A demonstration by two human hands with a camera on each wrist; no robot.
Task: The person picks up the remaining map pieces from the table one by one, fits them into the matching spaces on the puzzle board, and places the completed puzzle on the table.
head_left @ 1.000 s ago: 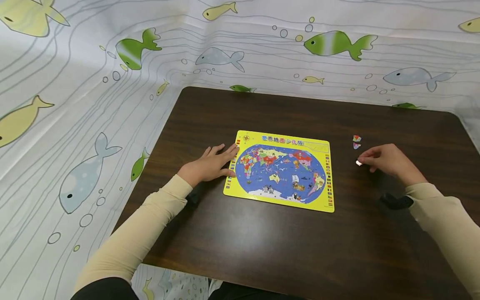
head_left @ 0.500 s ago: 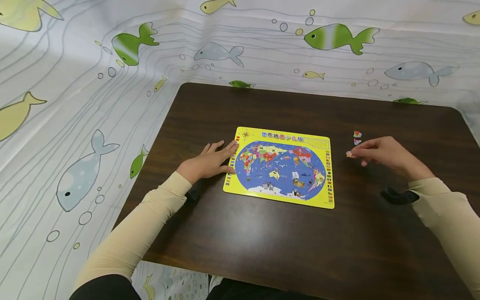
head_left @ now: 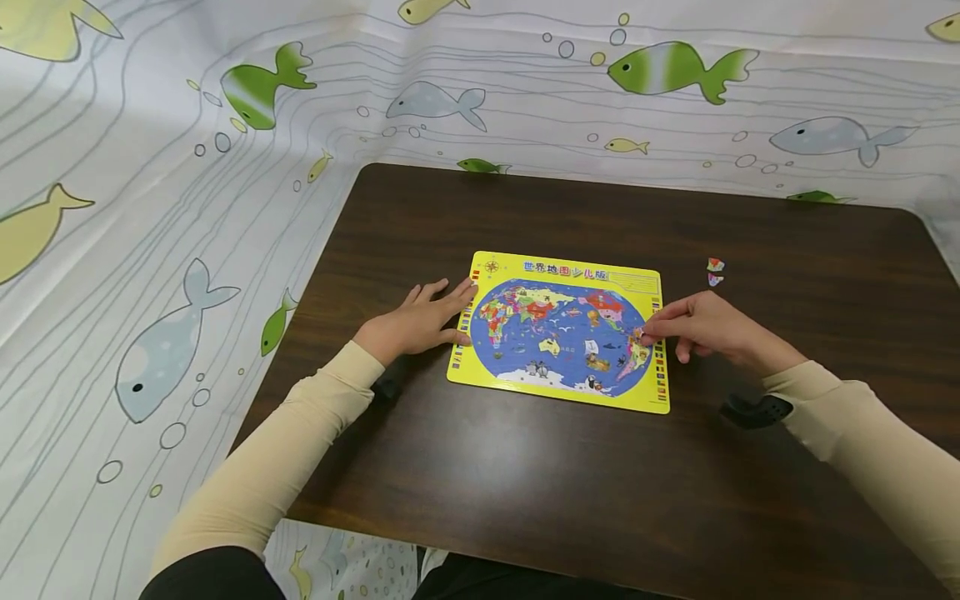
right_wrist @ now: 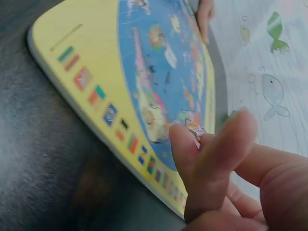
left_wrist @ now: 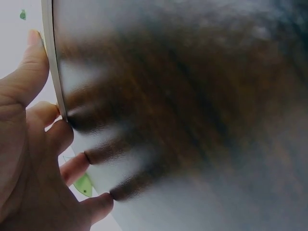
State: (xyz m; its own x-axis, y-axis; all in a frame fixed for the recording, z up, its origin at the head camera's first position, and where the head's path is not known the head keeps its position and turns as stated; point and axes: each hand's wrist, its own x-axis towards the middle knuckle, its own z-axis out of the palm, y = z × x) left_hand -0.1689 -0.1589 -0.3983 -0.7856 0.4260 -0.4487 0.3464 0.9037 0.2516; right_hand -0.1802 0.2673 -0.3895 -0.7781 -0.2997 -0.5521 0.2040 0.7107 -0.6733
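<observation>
A yellow-bordered world map puzzle board (head_left: 555,400) lies flat on the dark wooden table, its blue oval filled with coloured land shapes. My left hand (head_left: 412,325) rests with fingers spread at the board's left edge; in the left wrist view its thumb (left_wrist: 33,67) lies along that edge while other fingertips touch the table. Over the right side of the map, my right hand (head_left: 708,329) pinches a small puzzle piece (right_wrist: 195,128) between thumb and fingertips. The piece is mostly hidden by the fingers, close above the South America area.
Two small loose puzzle pieces, a red one (head_left: 716,264) and a purple-white one (head_left: 715,280), lie right of the board. A white fish-patterned sheet (head_left: 540,92) hangs behind and left of the dark table (head_left: 465,467).
My right hand has carried the pinched piece leftward from the bare table to the map's right side. The left hand stays at the board's left edge.
</observation>
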